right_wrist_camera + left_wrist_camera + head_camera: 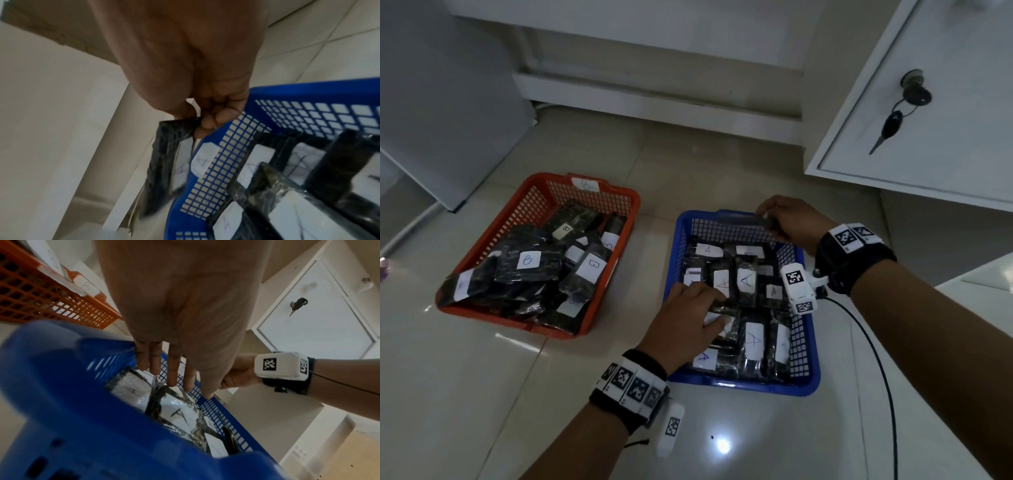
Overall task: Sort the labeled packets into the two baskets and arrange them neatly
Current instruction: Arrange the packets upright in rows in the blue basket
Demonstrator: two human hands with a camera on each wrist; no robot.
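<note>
1. Blue plastic mesh basket (806, 346) sits on the pale tiled floor (482, 377), right of the orange plastic mesh basket (530, 202). The two are apart, not touching.
2. Blue basket holds dark plastic packets with white "A" labels (751, 342), mostly laid side by side in rows.
3. Orange basket holds dark packets with white "B" labels (530, 263), piled loosely and overlapping at mixed angles. A "B" tag (585, 185) is stuck on its far rim.
4. Left hand (685, 325) reaches into the blue basket over its left wall; fingers straight, spread, fingertips (172, 379) resting on the packets there. No grip on anything.
5. Right hand (789, 219) is at the blue basket's far rim, thumb and fingers pinching one dark packet (164, 155) by its top edge. In the right wrist view that packet hangs down just outside the basket's mesh wall, white label showing; the letter is too blurred to read.
6. Both wrists wear black bands with white marker blocks; a black cable (873, 342) runs from the right one.
7. White cabinet door (945, 113) on the right, with a key in the lock (914, 90) and a black fob hanging from it.
</note>
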